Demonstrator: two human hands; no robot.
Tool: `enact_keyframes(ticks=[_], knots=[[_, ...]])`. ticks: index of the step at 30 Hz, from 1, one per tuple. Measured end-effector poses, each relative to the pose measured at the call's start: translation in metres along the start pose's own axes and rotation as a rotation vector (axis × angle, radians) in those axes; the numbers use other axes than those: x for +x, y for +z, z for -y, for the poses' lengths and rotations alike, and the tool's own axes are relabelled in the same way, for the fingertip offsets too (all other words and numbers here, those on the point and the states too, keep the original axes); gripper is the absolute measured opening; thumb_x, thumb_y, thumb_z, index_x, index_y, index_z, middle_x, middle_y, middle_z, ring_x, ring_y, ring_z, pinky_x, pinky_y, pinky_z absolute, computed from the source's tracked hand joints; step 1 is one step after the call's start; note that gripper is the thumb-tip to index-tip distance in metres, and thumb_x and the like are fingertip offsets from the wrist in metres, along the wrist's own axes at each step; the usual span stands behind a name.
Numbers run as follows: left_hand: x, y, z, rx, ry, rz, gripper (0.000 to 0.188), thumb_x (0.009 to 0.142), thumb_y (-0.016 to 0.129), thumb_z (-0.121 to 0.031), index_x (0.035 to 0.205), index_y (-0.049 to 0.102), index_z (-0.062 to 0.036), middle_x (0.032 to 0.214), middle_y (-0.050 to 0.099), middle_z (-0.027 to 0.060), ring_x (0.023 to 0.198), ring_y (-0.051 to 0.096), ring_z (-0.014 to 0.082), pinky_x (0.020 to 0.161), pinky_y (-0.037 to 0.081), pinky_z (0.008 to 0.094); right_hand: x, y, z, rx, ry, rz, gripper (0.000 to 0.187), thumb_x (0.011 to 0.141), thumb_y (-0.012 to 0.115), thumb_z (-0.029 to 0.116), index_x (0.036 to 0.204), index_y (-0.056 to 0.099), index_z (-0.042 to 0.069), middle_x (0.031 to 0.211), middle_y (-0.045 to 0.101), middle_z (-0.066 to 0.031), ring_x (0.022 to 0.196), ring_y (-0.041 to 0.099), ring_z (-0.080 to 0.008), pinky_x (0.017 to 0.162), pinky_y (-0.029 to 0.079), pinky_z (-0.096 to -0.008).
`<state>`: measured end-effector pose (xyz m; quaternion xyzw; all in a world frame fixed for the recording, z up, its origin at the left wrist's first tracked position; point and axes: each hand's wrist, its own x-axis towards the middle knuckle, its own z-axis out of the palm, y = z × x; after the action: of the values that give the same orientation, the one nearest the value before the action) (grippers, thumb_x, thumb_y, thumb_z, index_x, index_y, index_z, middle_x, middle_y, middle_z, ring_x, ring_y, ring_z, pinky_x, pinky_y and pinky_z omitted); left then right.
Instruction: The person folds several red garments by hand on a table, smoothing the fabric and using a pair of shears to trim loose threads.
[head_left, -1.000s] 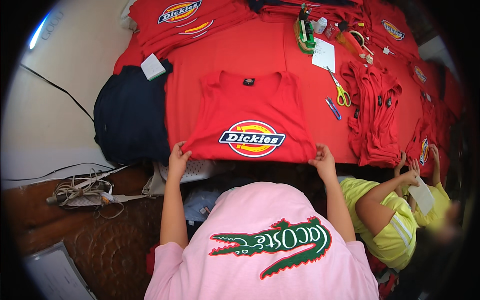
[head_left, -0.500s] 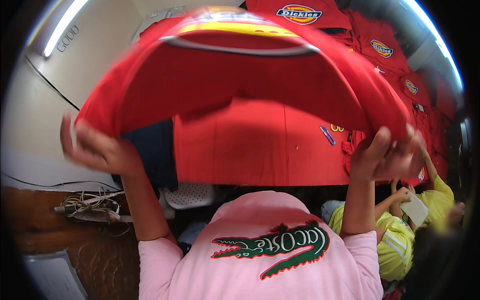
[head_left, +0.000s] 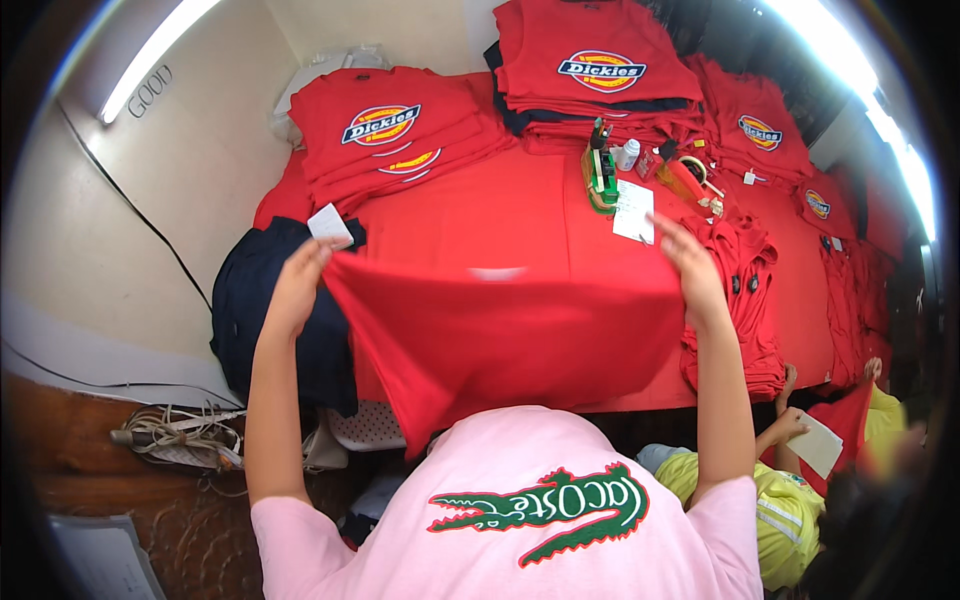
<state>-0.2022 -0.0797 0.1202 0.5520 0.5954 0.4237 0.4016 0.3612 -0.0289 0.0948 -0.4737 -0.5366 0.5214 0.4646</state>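
A red shirt [head_left: 510, 340] is stretched between my two hands above the near edge of the red-covered table, its lower part hanging toward me. My left hand [head_left: 297, 285] pinches its left corner. At the other end my right hand [head_left: 695, 275] has the right edge of the cloth against its thumb side, the fingers fairly straight and pointing up. A small white card [head_left: 331, 227] shows just beyond my left fingertips, over a pile of navy garments [head_left: 270, 300]; whether I touch it cannot be seen.
Stacks of red shirts [head_left: 400, 165] with a printed oval emblem stand along the far side. A green tape dispenser [head_left: 600, 175], white bottle [head_left: 628, 154], paper sheet [head_left: 633, 212] and tape roll [head_left: 692, 168] lie at centre right. A co-worker in a yellow top [head_left: 780, 510] sits at lower right.
The red shirt has come down from high over the table toward me, uncovering the far stacks. My hands have moved inward. The co-worker's hand and pale sheet have shifted slightly downward.
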Motion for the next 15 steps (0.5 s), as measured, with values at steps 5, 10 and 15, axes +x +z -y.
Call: enact_keyframes(ticks=[5, 10, 15], knots=[[0.067, -0.008, -0.064, -0.123, 0.329, -0.355, 0.025, 0.110, 0.059, -0.020, 0.121, 0.073, -0.0019, 0.113, 0.074, 0.0057, 0.106, 0.067, 0.0115, 0.097, 0.051, 0.0281, 0.056, -0.001, 0.085, 0.311, -0.277, -0.174, 0.034, 0.109, 0.058, 0.012, 0.140, 0.067, 0.003, 0.135, 0.069, -0.0061, 0.119, 0.066, -0.0124, 0.104, 0.052, -0.0291], [0.058, -0.019, -0.096, -0.054, 0.403, -0.425, 0.025, 0.107, 0.067, -0.021, 0.118, 0.073, 0.0002, 0.105, 0.075, 0.0039, 0.098, 0.067, 0.0093, 0.090, 0.052, 0.0245, 0.040, -0.015, 0.093, 0.236, -0.313, -0.139, 0.034, 0.106, 0.063, 0.009, 0.138, 0.067, -0.001, 0.127, 0.071, -0.0068, 0.115, 0.067, -0.0132, 0.102, 0.052, -0.0289], [0.016, -0.003, -0.023, 0.094, 0.292, -0.281, 0.025, 0.105, 0.070, -0.016, 0.122, 0.070, 0.0026, 0.099, 0.072, 0.0022, 0.095, 0.064, 0.0056, 0.086, 0.050, 0.0231, -0.021, -0.007, 0.009, 0.032, -0.070, -0.151, 0.037, 0.098, 0.070, 0.003, 0.134, 0.066, -0.003, 0.128, 0.070, -0.0087, 0.114, 0.066, -0.0140, 0.103, 0.052, -0.0297]])
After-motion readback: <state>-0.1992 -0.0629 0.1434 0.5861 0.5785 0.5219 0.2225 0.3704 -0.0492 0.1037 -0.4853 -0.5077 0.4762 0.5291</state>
